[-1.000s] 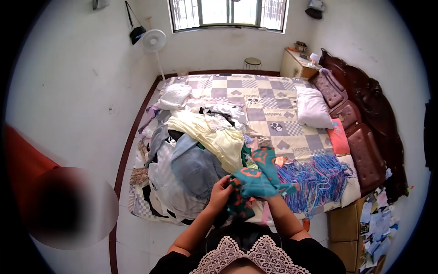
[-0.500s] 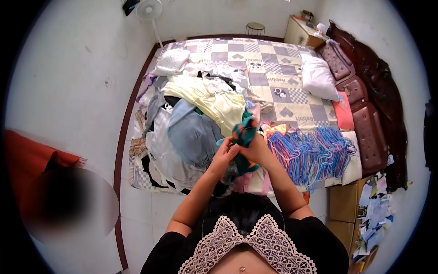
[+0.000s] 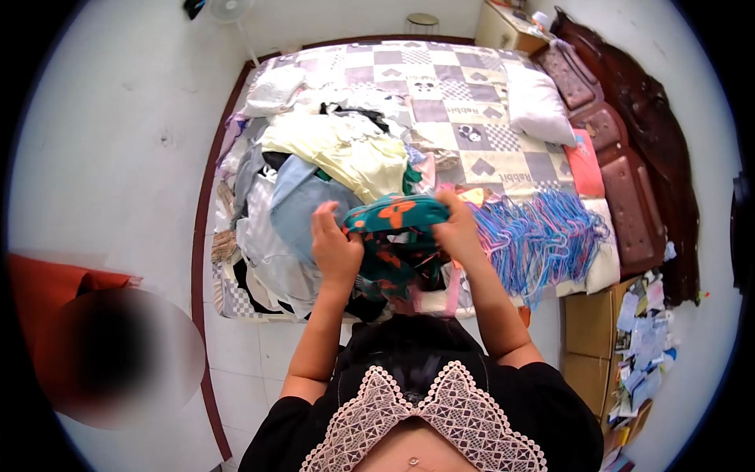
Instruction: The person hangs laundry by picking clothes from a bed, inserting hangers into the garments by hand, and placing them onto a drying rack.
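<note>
A teal garment with orange flower shapes (image 3: pixel 397 214) is stretched between my two hands, its upper edge level and its lower part hanging down. My left hand (image 3: pixel 336 244) pinches its left end, with some fingers raised. At the right end my right hand (image 3: pixel 456 226) is closed on the cloth. Behind and left of it lies a big heap of clothes, with a blue-grey garment (image 3: pixel 307 216) and a pale yellow one (image 3: pixel 338 149) on top. Many blue and pink hangers (image 3: pixel 543 240) lie to the right of my right hand.
The heap and hangers rest on a bed with a checked, patterned sheet (image 3: pixel 503 169). A white pillow (image 3: pixel 539 106) and a coral-red item (image 3: pixel 584 165) lie by the dark wooden headboard (image 3: pixel 629 102). Brown drawers (image 3: pixel 588 334) with papers stand at the lower right. A person in red is at the left.
My hands have moved apart, and the teal garment, bunched between them before, is now spread wide. The view has shifted, so the bed sits higher in it.
</note>
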A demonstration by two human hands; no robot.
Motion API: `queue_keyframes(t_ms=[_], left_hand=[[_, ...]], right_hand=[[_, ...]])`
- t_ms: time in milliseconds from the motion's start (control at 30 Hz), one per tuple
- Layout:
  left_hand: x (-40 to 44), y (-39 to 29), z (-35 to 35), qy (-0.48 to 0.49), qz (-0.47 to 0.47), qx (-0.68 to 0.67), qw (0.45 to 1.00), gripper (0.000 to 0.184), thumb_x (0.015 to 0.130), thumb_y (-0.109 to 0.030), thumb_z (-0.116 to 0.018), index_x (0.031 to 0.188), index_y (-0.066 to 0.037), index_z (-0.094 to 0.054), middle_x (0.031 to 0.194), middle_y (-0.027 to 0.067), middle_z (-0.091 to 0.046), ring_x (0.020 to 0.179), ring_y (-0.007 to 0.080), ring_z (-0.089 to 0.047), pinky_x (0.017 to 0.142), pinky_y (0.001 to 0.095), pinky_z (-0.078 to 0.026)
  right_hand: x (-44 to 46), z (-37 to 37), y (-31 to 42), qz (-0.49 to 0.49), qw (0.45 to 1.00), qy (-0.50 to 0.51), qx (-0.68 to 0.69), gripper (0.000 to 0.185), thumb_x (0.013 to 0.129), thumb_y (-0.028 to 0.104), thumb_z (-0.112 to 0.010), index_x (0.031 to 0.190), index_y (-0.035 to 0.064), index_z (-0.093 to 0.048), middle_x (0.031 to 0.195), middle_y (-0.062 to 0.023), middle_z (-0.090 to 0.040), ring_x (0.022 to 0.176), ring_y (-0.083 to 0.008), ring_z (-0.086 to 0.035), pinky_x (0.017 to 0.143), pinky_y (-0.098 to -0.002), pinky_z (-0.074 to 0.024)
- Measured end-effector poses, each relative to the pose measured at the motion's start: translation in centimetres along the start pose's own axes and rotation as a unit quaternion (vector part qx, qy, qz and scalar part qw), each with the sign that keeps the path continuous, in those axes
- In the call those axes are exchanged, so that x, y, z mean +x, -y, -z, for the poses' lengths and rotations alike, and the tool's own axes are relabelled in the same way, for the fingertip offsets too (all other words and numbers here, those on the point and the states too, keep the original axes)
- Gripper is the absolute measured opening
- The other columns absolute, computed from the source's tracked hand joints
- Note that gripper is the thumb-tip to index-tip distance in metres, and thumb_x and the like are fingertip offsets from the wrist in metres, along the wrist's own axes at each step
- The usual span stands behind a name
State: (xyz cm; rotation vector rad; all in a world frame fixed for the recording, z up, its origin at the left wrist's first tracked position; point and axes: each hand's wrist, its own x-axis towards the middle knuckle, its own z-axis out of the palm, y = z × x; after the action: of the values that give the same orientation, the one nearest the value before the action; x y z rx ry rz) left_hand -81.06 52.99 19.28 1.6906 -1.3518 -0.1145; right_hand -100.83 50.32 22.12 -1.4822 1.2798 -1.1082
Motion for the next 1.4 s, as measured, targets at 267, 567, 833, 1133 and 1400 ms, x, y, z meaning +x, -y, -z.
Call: queue_keyframes(t_ms=[267, 567, 833, 1133, 1400], left_hand=[[-2.4, 0.5, -2.4, 0.307, 0.253, -0.416, 0.818, 0.008, 0.087, -0.005, -0.047, 0.091, -0.006, -0.054, 0.077, -0.0023, -0.055, 0.064, 0.0043, -0.050, 0.056, 0.0176, -0.040], [-2.4, 0.7, 1.3, 0.398, 0.373, -0.374, 0.750, 0.020, 0.089, -0.017, -0.051, 0.087, 0.001, -0.059, 0.080, 0.0050, -0.063, 0.067, 0.0083, -0.058, 0.063, 0.0207, -0.046], [-3.0, -3.5, -0.7, 0.234, 0.350, -0.323, 0.848, 0.018, 0.091, -0.015, -0.047, 0.095, -0.001, -0.057, 0.087, 0.0055, -0.063, 0.075, 0.0111, -0.060, 0.070, 0.0224, -0.048], [-4.7, -7.9, -2.0, 0.190, 0.328, -0.186, 0.907, 0.019, 0.089, -0.022, -0.054, 0.097, -0.005, -0.057, 0.074, -0.0041, -0.058, 0.056, 0.0010, -0.048, 0.047, 0.0152, -0.035], [-3.1, -9.1, -3.4, 0.226, 0.278, -0.127, 0.925, 0.012, 0.084, -0.014, -0.059, 0.078, -0.005, -0.054, 0.068, -0.0047, -0.047, 0.057, 0.0049, -0.039, 0.052, 0.0197, -0.032]], right_hand=[[-1.5, -1.9, -3.6, 0.118, 0.988, 0.095, 0.015, 0.019, 0.070, 0.005, -0.064, 0.087, 0.0013, -0.059, 0.076, -0.0133, -0.057, 0.071, -0.0245, -0.059, 0.063, -0.0328, -0.0452], [-0.9, 7.9, -26.3, -0.107, 0.985, -0.049, -0.127, 0.016, 0.073, 0.017, -0.063, 0.081, 0.0036, -0.066, 0.080, -0.0110, -0.065, 0.071, -0.0233, -0.062, 0.067, -0.0321, -0.0485], [-6.3, 14.6, -47.7, -0.421, 0.877, -0.043, -0.229, 0.031, 0.071, 0.024, -0.067, 0.095, 0.0055, -0.066, 0.082, -0.0137, -0.066, 0.077, -0.0245, -0.064, 0.072, -0.0344, -0.0491], [-3.5, 12.3, -48.8, -0.469, 0.872, -0.052, -0.130, 0.076, 0.069, 0.023, -0.070, 0.129, -0.0059, -0.033, 0.113, -0.0258, -0.054, 0.102, -0.0344, -0.056, 0.091, -0.0363, -0.0427], [1.7, 11.0, -36.0, -0.127, 0.978, -0.072, -0.152, 0.034, 0.086, 0.033, -0.052, 0.116, 0.0155, -0.059, 0.085, -0.0197, -0.063, 0.074, -0.0352, -0.062, 0.062, -0.0403, -0.0480]])
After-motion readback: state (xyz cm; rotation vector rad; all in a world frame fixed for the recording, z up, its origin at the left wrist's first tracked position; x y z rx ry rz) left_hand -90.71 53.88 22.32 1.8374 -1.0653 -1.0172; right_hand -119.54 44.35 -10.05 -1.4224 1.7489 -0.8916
